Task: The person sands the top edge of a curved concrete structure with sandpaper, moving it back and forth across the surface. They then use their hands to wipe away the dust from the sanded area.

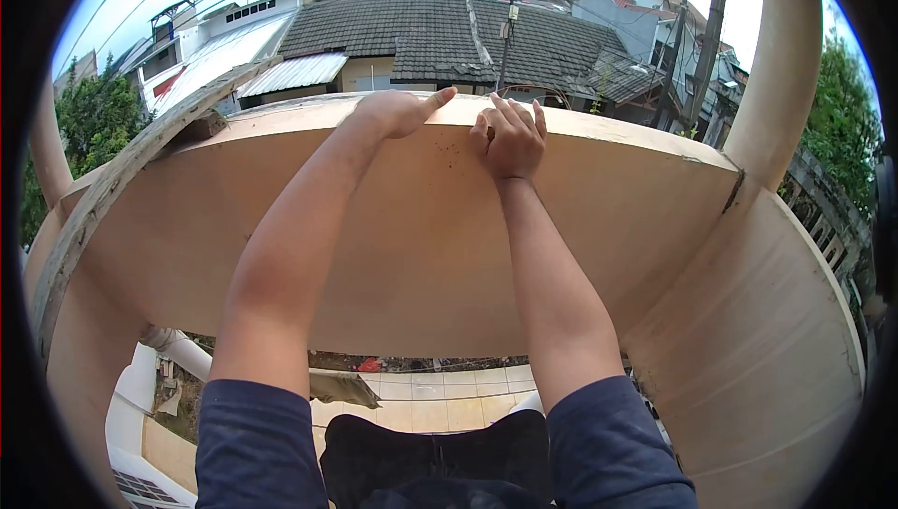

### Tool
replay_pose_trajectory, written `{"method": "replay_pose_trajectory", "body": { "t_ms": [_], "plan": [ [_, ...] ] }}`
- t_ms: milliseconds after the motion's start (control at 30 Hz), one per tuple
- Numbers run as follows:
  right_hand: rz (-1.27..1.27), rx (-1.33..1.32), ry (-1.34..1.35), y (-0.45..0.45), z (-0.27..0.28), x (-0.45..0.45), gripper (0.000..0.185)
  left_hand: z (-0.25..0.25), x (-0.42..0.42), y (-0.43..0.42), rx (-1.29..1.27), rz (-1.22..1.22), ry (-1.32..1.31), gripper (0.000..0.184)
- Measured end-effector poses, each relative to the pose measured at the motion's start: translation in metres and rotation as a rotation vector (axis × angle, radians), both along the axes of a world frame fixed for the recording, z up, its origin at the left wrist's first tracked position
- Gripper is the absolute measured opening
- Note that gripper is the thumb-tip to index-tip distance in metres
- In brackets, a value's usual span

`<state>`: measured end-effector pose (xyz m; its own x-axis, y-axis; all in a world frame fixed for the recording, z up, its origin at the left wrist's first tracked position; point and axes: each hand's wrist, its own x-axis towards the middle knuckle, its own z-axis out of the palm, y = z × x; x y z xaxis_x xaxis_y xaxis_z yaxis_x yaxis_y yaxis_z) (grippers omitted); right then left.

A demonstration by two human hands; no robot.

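Note:
My left hand (400, 114) rests across the top edge of a cream-painted wall (402, 238), its thumb stretched out to the right. The other fingers of that hand are mostly hidden over the far side. Just to its right, my right hand (511, 139) is raised against the same edge. Its thumb and forefinger are bent together at the left, while the remaining fingers point upward. Whatever lies in that pinch is too small to name. A thin wire (538, 90) curves behind the right fingers. Small dark specks mark the wall between the hands.
Round columns (776, 69) rise from the wall's corner at the right and from the far left. A weathered curved strip (112, 181) crosses the left side. Below the wall, a tiled floor (449, 411) lies far down. Tiled roofs (374, 27) and utility poles stand beyond.

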<state>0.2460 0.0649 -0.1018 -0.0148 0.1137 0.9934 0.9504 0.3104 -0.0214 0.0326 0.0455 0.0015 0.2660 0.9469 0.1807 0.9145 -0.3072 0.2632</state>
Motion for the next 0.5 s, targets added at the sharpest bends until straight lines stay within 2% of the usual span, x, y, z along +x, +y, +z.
{"method": "replay_pose_trajectory", "body": {
  "t_ms": [67, 100, 133, 200, 233, 333, 500],
  "plan": [
    [0.007, 0.012, -0.011, 0.000, 0.000, 0.001, 0.030, 0.008, 0.017, 0.004, -0.033, 0.105, 0.244, 0.110],
    [0.002, 0.014, -0.012, 0.001, 0.000, 0.001, 0.030, 0.011, 0.025, 0.006, -0.070, 0.131, 0.280, 0.108],
    [-0.001, 0.016, -0.011, 0.002, 0.000, 0.001, 0.030, 0.007, 0.021, 0.011, -0.070, 0.138, 0.277, 0.108],
    [0.010, 0.019, -0.016, 0.003, 0.000, 0.001, 0.029, -0.007, 0.016, 0.029, 0.063, 0.045, 0.132, 0.090],
    [0.014, 0.020, -0.020, 0.002, 0.000, 0.002, 0.029, -0.007, 0.012, 0.036, 0.049, 0.023, 0.083, 0.080],
    [0.015, 0.020, -0.010, 0.000, 0.001, 0.001, 0.029, -0.007, 0.001, 0.037, 0.008, -0.045, 0.005, 0.077],
    [0.027, 0.009, 0.007, -0.002, 0.001, 0.000, 0.028, -0.014, 0.005, -0.003, 0.174, -0.047, 0.081, 0.060]
  ]
}}
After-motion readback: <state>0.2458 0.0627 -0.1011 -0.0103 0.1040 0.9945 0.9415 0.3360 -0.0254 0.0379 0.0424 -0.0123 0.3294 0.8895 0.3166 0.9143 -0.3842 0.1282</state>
